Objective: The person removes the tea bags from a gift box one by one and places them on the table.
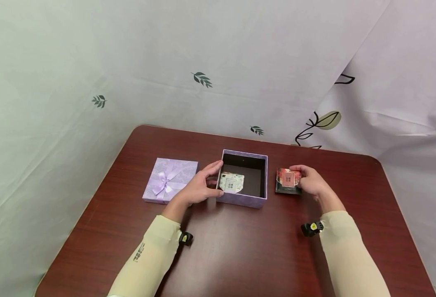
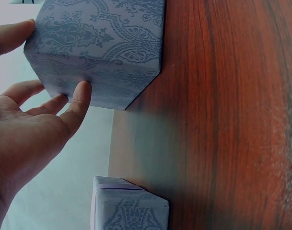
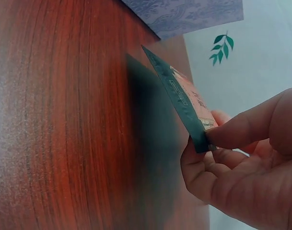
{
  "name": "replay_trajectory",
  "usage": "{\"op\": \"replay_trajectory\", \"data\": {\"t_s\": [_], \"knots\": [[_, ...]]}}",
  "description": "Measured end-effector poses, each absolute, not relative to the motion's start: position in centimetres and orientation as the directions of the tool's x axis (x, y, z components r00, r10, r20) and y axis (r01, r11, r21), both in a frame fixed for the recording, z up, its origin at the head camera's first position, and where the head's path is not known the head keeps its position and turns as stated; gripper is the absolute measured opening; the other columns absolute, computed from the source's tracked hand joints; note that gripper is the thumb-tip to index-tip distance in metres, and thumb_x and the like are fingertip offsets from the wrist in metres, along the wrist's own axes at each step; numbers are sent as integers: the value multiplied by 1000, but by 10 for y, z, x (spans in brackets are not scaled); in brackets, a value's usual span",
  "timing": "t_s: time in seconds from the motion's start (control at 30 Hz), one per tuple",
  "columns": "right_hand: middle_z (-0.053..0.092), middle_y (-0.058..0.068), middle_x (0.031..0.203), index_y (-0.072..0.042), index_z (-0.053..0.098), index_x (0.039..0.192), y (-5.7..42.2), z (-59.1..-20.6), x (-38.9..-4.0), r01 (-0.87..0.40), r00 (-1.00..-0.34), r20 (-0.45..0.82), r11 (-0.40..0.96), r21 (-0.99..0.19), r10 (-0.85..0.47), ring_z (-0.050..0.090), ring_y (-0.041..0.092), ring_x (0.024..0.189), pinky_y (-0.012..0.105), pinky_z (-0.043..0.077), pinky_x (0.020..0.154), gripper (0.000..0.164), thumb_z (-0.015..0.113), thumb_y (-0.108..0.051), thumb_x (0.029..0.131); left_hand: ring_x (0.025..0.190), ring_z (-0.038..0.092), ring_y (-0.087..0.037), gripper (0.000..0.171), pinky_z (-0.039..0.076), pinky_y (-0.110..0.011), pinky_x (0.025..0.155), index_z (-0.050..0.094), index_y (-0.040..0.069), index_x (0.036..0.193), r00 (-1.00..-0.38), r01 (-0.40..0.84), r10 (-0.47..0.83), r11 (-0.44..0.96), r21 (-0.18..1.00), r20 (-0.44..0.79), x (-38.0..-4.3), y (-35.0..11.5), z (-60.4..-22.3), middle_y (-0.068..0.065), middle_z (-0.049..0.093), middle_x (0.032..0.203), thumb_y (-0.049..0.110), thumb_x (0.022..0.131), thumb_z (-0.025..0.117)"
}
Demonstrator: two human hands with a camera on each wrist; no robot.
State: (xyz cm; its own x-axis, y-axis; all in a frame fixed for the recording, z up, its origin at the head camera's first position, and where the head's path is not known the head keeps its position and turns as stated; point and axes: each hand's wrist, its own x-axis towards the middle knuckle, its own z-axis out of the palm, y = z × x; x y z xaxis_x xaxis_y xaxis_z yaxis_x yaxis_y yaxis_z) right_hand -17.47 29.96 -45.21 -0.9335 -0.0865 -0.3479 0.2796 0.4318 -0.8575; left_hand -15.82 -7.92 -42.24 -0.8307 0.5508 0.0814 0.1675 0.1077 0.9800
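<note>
A purple patterned gift box [image 1: 241, 199] with a dark interior stands lidless on the table. Inside, at its front left, lies a white floral sachet [image 1: 232, 182]. My left hand [image 1: 200, 186] holds the box by its left side; in the left wrist view, thumb and fingertips touch the patterned walls [image 2: 95, 36]. To the right of the box, my right hand [image 1: 313, 182] pinches the edge of a red and dark green sachet [image 1: 288, 178]. The right wrist view has this sachet [image 3: 177, 96] tilted above the tabletop, a shadow under it.
The purple lid [image 1: 179, 170] with a ribbon bow [image 1: 163, 184] lies left of the box, behind my left forearm. Everything stands on a reddish-brown wooden table [image 1: 247, 247]. White cloth [image 1: 221, 53] with leaf prints hangs behind the table's far edge.
</note>
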Motion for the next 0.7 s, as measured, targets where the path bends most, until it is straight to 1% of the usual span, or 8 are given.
{"op": "replay_trajectory", "data": {"t_s": [0.23, 0.47, 0.57, 0.7], "knots": [[49, 28, 128, 11, 39, 143, 300, -455, -174, 288, -930, -354, 404, -868, -99, 49, 27, 97, 29, 45, 69, 62, 39, 21, 81, 136, 35, -41, 86, 43, -56, 102, 29, -14, 149, -834, 172, 546, 119, 978, 80, -158, -79, -423, -30, 20, 158, -17, 75, 71], [49, 29, 129, 11, 40, 142, 296, -457, -175, 297, -930, -359, 415, -860, -79, 50, 28, 101, 27, 47, 70, 61, 40, 21, 82, 133, 39, -40, 86, 44, -55, 102, 30, -13, 150, -834, 167, 546, 118, 979, 76, -159, -79, -424, -29, 20, 158, -17, 75, 72], [50, 29, 129, 11, 40, 142, 296, -458, -176, 295, -930, -358, 418, -859, -80, 50, 29, 102, 27, 47, 70, 60, 40, 21, 82, 133, 39, -40, 86, 44, -56, 101, 30, -12, 150, -834, 168, 546, 115, 979, 79, -159, -80, -426, -29, 20, 158, -17, 75, 72], [50, 29, 128, 11, 41, 141, 295, -459, -177, 294, -931, -358, 428, -854, -76, 50, 29, 102, 26, 48, 71, 60, 41, 21, 82, 135, 35, -44, 88, 44, -55, 102, 29, -10, 151, -836, 169, 543, 107, 980, 85, -166, -80, -442, -26, 19, 160, -17, 74, 73]]}}
